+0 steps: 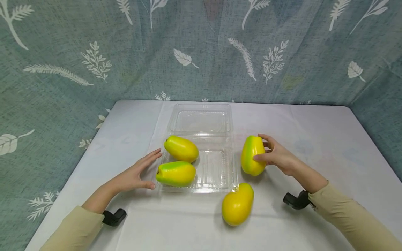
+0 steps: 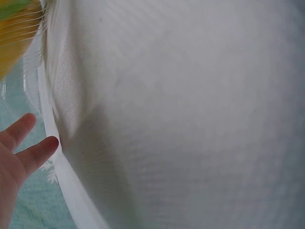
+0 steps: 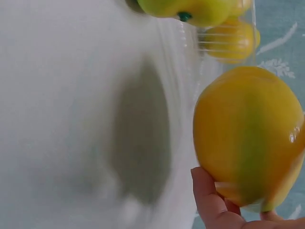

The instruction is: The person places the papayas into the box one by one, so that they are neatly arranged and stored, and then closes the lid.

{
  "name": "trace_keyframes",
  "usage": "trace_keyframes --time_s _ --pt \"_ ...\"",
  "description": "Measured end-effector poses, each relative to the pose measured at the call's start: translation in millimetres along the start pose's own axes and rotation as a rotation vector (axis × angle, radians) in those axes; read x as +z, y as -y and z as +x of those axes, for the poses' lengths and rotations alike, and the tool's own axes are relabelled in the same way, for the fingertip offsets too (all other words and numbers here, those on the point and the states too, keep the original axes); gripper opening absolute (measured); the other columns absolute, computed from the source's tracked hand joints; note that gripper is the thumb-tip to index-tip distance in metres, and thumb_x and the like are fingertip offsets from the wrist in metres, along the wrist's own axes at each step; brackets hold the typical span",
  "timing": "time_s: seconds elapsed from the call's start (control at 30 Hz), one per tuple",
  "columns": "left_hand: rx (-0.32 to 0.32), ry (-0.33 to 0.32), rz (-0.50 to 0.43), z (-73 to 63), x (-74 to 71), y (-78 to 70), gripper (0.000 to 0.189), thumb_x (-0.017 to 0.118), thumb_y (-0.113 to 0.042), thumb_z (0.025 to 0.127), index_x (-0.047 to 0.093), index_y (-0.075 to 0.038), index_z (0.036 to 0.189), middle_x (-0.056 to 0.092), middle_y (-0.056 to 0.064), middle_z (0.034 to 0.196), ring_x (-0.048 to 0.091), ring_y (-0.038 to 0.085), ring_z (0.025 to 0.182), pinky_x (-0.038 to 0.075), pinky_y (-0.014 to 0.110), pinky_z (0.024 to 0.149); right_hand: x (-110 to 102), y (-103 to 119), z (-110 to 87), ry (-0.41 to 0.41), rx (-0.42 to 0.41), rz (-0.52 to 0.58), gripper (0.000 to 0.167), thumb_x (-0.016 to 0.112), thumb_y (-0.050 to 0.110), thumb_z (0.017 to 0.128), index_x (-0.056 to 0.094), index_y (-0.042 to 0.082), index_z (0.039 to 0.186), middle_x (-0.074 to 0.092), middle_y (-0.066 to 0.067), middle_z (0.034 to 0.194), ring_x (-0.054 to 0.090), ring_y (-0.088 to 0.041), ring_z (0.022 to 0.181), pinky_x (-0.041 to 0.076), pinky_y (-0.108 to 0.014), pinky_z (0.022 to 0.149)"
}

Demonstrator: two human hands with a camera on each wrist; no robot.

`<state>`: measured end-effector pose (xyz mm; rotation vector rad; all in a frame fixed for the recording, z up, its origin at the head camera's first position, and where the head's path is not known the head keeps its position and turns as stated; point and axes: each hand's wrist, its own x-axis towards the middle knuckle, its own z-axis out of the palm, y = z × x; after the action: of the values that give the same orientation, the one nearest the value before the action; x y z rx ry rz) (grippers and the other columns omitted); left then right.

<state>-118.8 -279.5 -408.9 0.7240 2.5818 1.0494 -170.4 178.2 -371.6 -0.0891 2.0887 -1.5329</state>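
My right hand (image 1: 279, 157) grips a yellow-green papaya (image 1: 252, 156) between thumb and fingers, just right of the clear plastic box (image 1: 216, 167). In the right wrist view this papaya (image 3: 248, 138) stands above its shadow on the table. My left hand (image 1: 133, 176) holds nothing; its thumb and fingers are spread beside the box's left edge. Two papayas lie in the left part of the box, one at the back (image 1: 182, 149) and one in front (image 1: 177, 173). Another papaya (image 1: 237, 204) rests on the table at the box's front right corner.
The box's clear lid (image 1: 201, 122) lies folded back behind it. White cloth (image 1: 163, 223) covers the table. A patterned blue-green curtain (image 1: 201, 52) hangs behind it and on both sides. Black wrist mounts (image 1: 114, 217) sit on both forearms.
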Motion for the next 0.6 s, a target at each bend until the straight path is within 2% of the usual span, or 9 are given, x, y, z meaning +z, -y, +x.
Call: trace_keyframes --time_s 0.17,0.33,0.6 --pt "0.003 -0.001 -0.002 0.3 0.0 0.6 0.099 0.079 -0.018 0.068 0.02 -0.019 0.147 0.008 0.004 0.154 0.009 0.04 0.137 0.017 0.071 0.096 -4 8 -2.1 -0.003 -0.042 -0.027 0.092 0.068 0.015 0.079 0.007 0.014 0.148 0.015 -0.022 0.147 0.038 -0.037 0.12 0.046 -0.037 0.087" --pt "0.005 0.002 -0.016 -0.7 -0.2 0.7 0.098 0.079 -0.018 0.068 0.02 -0.014 0.147 0.008 0.002 0.154 0.009 0.04 0.137 0.017 0.071 0.096 -6 18 -2.0 -0.006 -0.08 -0.061 0.092 0.069 0.014 0.078 0.008 0.015 0.148 0.015 -0.021 0.148 0.034 -0.039 0.124 0.038 -0.049 0.098" --pt "0.006 0.004 -0.025 -1.1 -1.1 0.7 0.098 0.079 -0.018 0.069 0.021 -0.014 0.147 0.008 0.001 0.154 0.009 0.039 0.137 0.017 0.07 0.097 -6 33 0.0 0.011 -0.113 -0.089 0.091 0.069 0.013 0.079 0.009 0.016 0.147 0.016 -0.017 0.149 0.031 -0.038 0.128 0.035 -0.053 0.099"
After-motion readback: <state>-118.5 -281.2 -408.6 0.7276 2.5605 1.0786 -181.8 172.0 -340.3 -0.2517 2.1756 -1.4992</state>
